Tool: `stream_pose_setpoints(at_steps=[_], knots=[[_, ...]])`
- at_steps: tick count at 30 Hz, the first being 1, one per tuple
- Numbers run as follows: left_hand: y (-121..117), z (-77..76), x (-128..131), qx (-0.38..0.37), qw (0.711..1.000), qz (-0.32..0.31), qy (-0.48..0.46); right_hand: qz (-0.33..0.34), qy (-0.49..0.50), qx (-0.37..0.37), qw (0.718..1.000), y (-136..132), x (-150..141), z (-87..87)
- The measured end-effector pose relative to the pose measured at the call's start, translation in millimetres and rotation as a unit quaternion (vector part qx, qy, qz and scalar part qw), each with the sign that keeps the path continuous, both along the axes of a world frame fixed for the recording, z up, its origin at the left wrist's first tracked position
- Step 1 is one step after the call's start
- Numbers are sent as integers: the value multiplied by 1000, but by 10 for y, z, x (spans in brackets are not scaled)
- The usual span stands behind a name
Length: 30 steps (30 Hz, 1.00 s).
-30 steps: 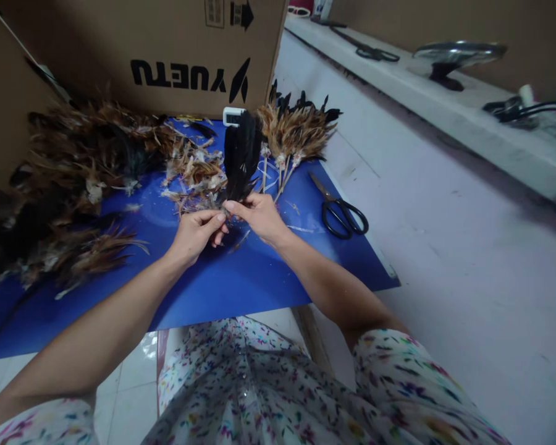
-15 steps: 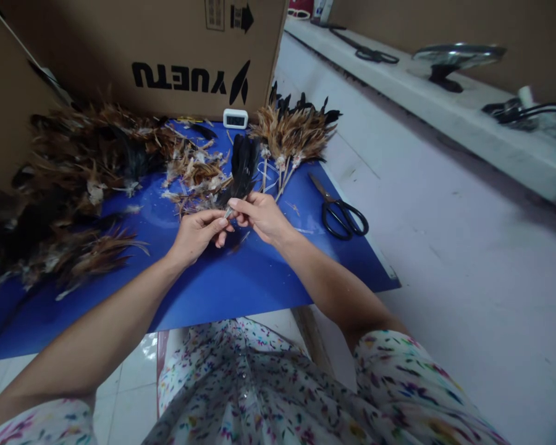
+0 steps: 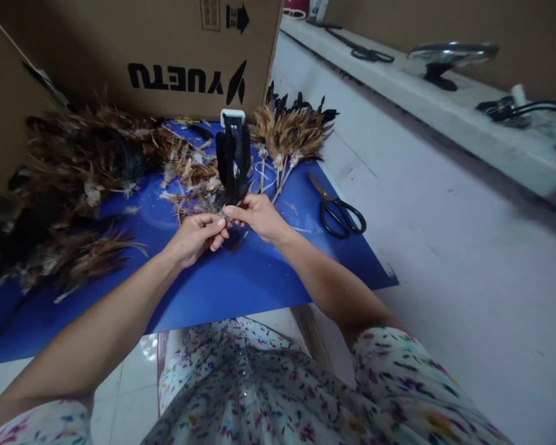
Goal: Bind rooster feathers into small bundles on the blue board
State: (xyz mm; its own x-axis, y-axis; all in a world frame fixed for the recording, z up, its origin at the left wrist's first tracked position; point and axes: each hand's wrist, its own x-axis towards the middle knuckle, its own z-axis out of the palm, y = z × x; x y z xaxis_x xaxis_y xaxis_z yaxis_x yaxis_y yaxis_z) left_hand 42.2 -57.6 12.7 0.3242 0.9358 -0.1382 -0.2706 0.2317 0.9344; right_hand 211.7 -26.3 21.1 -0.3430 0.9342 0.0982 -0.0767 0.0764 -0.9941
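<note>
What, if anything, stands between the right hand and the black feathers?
Nothing visible: the right hand pinches the black feathers near their base, beside the left hand. The white clock sits behind them.

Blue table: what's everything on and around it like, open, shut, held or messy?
Black feathers: held at the base
Left hand: fingertips pinched
Right hand: fingertips pinched
Scissors: lying down, blades look shut
Brown feathers: heaped, messy
Feather bundles: on sticks, grouped
White gadget: partly hidden
Cardboard box: lettering upside down
</note>
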Motion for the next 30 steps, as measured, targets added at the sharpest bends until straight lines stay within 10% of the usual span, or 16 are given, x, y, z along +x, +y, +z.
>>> stream_pose_setpoints(at_steps=[11, 16, 30], knots=[[65, 33, -25, 24, 991, 130, -19, -59, -101, 173, 978, 176, 114, -120], [120, 90, -48, 24, 971, 230, -51, -73, -336, 359, 868, 326, 159, -246], [118, 89, -37, 16, 966, 254, -49, -34, -592, 427, 683, 286, -19, -265]])
